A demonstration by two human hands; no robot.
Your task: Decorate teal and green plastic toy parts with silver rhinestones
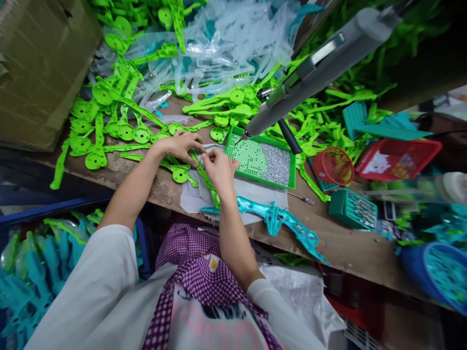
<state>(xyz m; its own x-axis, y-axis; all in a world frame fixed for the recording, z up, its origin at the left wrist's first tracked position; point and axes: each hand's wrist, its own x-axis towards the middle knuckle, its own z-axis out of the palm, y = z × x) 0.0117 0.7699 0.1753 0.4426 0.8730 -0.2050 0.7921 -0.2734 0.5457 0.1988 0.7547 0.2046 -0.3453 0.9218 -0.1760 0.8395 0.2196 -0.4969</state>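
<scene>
Green plastic strip (208, 183) lies slantwise between the two hands, over a grey cloth (253, 188) near the front edge of the table (348, 248). The left hand (181, 147) has its fingers closed about the strip's upper end. The right hand (220, 171) is placed over the strip, fingers bent and drawn narrow; whether their tips grip anything cannot be told. Just beside the right hand is a green tray (268, 183) containing small metal pieces (280, 163). A grey screwdriver (314, 73) hangs tilted above it. A turquoise part (273, 218) lies nearer the person.
</scene>
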